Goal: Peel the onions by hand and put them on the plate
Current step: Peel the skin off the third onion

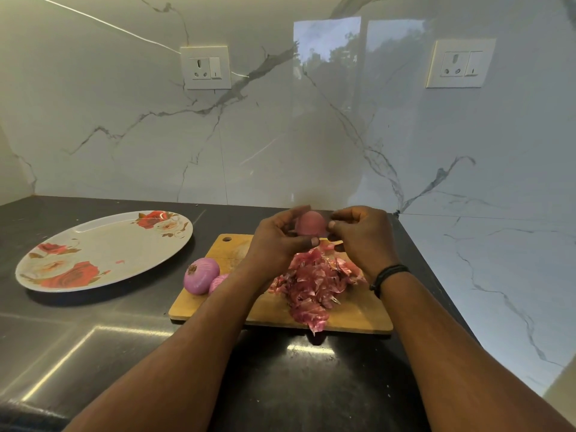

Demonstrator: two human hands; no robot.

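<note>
- Both your forearms reach forward from the near edge of the dark counter (93, 347), angling toward each other and meeting above the far part of the wooden cutting board (352, 316).
- Your left hand (277, 241) is curled around the left side of a red onion (310, 223), fingers wrapped over its top and the thumb pointing right beneath it.
- Your right hand (361, 238) grips the same onion from the right, fingers bent inward and fingertips pinching at its skin; a dark band (388, 275) circles that wrist.
- The held onion is raised above the board, close to the counter's far edge by the marble wall (280, 135).
- A pile of loose pink onion skins (314, 285) lies on the middle of the board, below your hands.
- Two peeled onions (201, 279) sit at the board's left edge, touching each other; your left forearm partly hides the nearer one.
- A floral oval plate (103, 244) rests on the counter's left side, well apart from the board, with a small pink scrap on it.
</note>
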